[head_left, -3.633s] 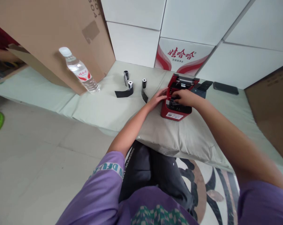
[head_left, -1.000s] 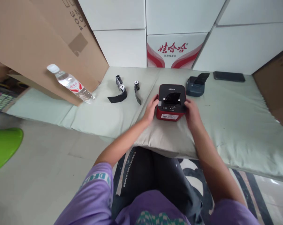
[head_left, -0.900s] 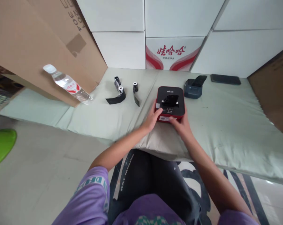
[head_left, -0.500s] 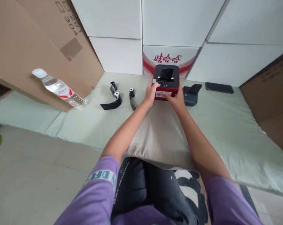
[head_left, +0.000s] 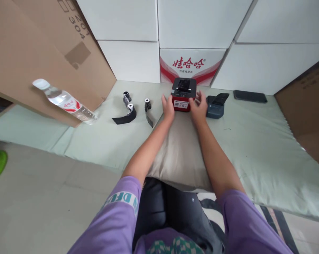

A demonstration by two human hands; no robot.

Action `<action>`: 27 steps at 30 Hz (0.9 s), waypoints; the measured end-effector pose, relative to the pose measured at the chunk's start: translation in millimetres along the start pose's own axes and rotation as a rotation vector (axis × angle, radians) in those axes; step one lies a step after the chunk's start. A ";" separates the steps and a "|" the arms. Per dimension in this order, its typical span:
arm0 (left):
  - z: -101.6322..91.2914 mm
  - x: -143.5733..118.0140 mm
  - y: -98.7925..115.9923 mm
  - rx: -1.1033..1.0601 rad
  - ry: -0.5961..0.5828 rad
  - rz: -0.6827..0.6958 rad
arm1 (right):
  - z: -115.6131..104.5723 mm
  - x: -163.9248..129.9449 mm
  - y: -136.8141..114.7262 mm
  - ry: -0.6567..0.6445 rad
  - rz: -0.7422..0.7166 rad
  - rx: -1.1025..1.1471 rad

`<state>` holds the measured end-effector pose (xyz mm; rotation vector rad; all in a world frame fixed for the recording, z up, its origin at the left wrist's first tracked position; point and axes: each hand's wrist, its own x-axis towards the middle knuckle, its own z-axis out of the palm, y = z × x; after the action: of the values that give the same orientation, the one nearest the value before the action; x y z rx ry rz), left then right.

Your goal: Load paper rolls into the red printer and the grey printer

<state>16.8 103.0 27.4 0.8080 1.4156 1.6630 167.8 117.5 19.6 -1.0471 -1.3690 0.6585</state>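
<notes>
A small red printer with a closed black lid stands at the far end of a beige pillow, close to the white boxes. My left hand is at its front left corner, fingers loose, holding nothing. My right hand hovers at its front right corner with the fingers spread apart. Both arms reach out straight over the pillow. A dark blue printer with its lid up sits just right of my right hand.
Three small paper rolls with black strips lie left of the printer. A water bottle stands before a cardboard box. A black phone lies far right. White cartons wall the back; brown cardboard stands right.
The printer's lid was shut, then both hands carried the red printer from the near pillow to the far end by the white boxes. Now the hands have come off it.
</notes>
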 end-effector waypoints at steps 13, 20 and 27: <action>-32.8 -63.3 -21.1 0.567 -0.385 0.476 | -60.4 -3.1 -15.6 0.269 0.316 -0.829; -30.5 -78.5 -8.5 0.953 -0.598 0.485 | -62.5 -2.2 -5.6 0.243 0.289 -0.763; -20.6 -77.7 -4.2 1.088 -0.639 0.366 | -60.6 -10.3 -5.2 0.270 0.249 -0.740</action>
<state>37.3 25.4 21.6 2.0676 1.6779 0.5834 224.2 93.6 26.1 -1.8445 -1.2705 0.1529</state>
